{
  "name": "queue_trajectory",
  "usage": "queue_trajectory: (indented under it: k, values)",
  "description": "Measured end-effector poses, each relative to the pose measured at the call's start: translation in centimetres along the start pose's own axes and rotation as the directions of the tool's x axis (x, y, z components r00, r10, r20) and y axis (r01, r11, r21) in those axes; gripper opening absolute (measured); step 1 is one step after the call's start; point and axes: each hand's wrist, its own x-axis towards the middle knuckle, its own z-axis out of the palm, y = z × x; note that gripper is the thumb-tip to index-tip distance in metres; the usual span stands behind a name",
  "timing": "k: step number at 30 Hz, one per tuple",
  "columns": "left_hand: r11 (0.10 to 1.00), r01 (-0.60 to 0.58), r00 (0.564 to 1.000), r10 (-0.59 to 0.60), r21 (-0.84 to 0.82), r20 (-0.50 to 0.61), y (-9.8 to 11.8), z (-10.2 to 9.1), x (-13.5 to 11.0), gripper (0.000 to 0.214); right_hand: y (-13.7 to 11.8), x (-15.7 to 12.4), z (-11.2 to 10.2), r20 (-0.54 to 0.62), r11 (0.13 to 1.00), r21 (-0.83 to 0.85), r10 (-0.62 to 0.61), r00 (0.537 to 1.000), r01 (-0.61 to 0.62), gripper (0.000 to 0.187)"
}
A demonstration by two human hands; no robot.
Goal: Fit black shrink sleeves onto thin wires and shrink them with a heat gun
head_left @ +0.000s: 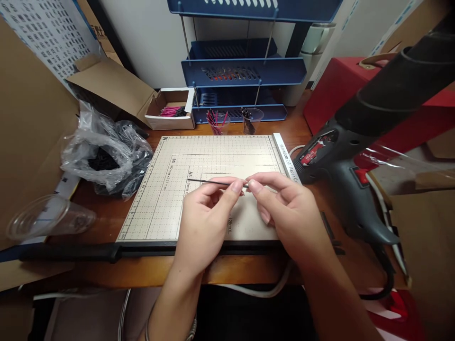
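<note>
A thin black wire [209,182] stretches leftward from between my fingertips, over a paper cutter [159,199] with a printed grid. My left hand [204,215] pinches it between thumb and forefinger. At its right end, my right hand [293,208] is closed thumb to forefinger, the tips nearly touching those of the left. That end is mostly covered by my fingers. Beyond the board stand two clear cups, one with pink and black wires [215,121], the other with short black pieces [248,122].
A heat gun [350,180] stands at the right, its barrel slanting up. On the left are a plastic bag [103,151] of black pieces, a tipped clear cup [53,218] and the cutter's black handle [71,253]. Behind are a small box [170,122] of wires and blue tiered trays [245,71].
</note>
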Motion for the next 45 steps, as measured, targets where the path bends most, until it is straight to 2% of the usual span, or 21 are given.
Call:
queue_trajectory:
  k: [5, 10, 19, 31, 36, 45]
  values:
    - [0.999, -0.029, 0.998, 0.030, 0.020, -0.049, 0.0, 0.0, -0.5, 0.012, 0.6, -0.3, 0.6, -0.049, 0.999, 0.030, -0.028, 0.998, 0.029, 0.028]
    - [0.999, -0.050, 0.998, 0.050, 0.016, -0.040, -0.1, 0.1, -0.5, 0.012, 0.9, -0.5, 0.9, -0.016, 0.999, 0.041, 0.017, 1.000, -0.016, 0.028]
    - [0.999, 0.001, 0.998, -0.003, -0.035, -0.063, -0.3, 0.1, -0.3, 0.016, 1.5, -0.5, 0.6, 0.009, 0.994, 0.104, 0.036, 0.999, -0.037, 0.030]
    - [0.999, 0.009, 0.996, -0.013, -0.036, -0.091, -0.4, 0.1, -0.4, 0.019, 1.9, -1.0, 0.7, 0.027, 0.998, 0.055, -0.046, 0.999, 0.044, 0.019]
    - [0.999, -0.030, 0.997, 0.032, 0.032, -0.067, -0.2, 0.1, -0.5, 0.020, 2.2, -1.0, 0.7, 0.015, 0.996, 0.071, -0.064, 0.998, 0.062, 0.025]
    - [0.999, 0.006, 0.997, -0.009, -0.041, -0.076, -0.1, 0.1, -0.6, 0.016, 2.5, -1.2, 0.6, 0.031, 0.995, 0.038, -0.097, 0.995, 0.096, 0.024]
